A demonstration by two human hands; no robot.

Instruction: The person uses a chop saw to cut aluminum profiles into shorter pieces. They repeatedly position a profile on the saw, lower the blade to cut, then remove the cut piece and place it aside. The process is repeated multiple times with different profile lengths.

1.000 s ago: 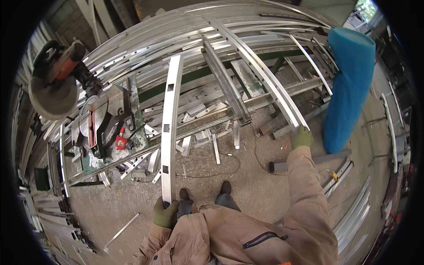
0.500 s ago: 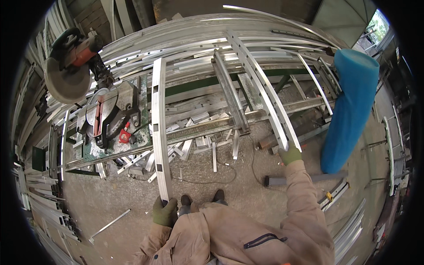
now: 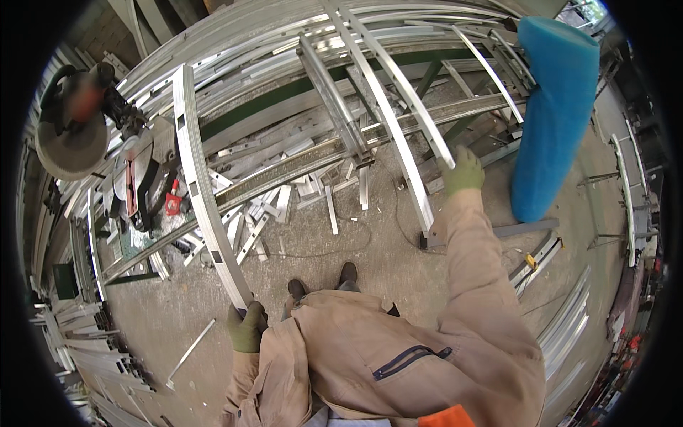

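Note:
My left hand (image 3: 247,326), in a green work glove, is closed around the near end of a long silvery metal profile (image 3: 208,206) with rectangular cut-outs. The profile slopes up and away, its far end resting near the heap of bars. My right hand (image 3: 464,173), gloved the same way, is at the near end of another long metal profile (image 3: 411,96); its fingers look curled against that end and are partly hidden. Just left of it lies a parallel profile (image 3: 388,117), its near end beside my right sleeve and free of my glove.
A cut-off saw (image 3: 75,142) stands at the left on a green bench, with a red tape measure (image 3: 173,199) near it. Offcuts (image 3: 267,213) litter the floor under the rack. A blue wrapped roll (image 3: 556,121) stands right. More bars (image 3: 565,320) lie lower right.
The view has shifted. My right hand has moved forward with the right-hand profile, whose end now sits farther away than its neighbour's. The neighbouring profile has left my glove. My left hand keeps its hold.

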